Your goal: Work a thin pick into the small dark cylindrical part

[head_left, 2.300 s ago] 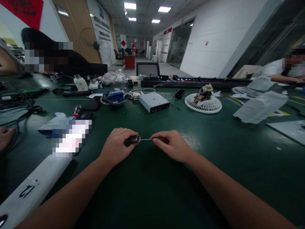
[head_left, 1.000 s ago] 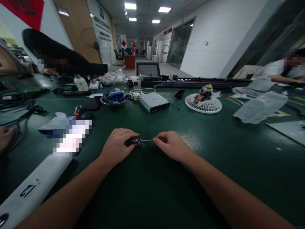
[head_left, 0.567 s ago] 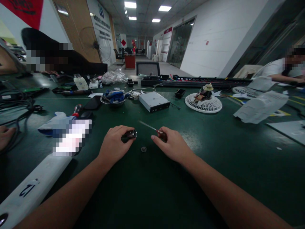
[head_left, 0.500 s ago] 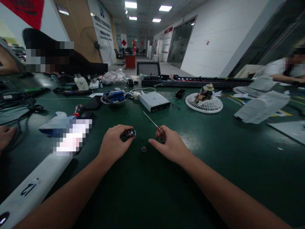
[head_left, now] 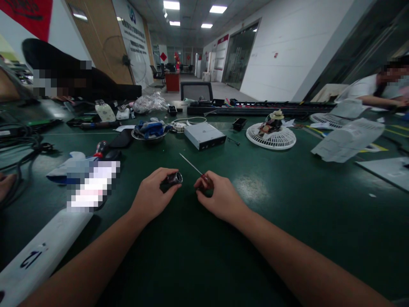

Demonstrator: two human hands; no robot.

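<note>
While L hand [head_left: 151,192] pinches cyl [head_left: 171,181] & R hand [head_left: 220,197] grips screwdriver [head_left: 207,181], white bar [head_left: 60,232] shows "2" [head_left: 27,261].

Left hand [head_left: 152,194] hides the rear of the dark cylinder [head_left: 171,179]. Right hand [head_left: 221,198] covers much of the screwdriver handle [head_left: 206,179]. Bright screen [head_left: 96,185] pixelated, unreadable. White bar [head_left: 46,251] runs off the left edge; so does a co-worker's hand [head_left: 5,184]. Flat white panel [head_left: 385,170] cut by right edge. Wall lettering [head_left: 137,43] too blurred to read.
</note>
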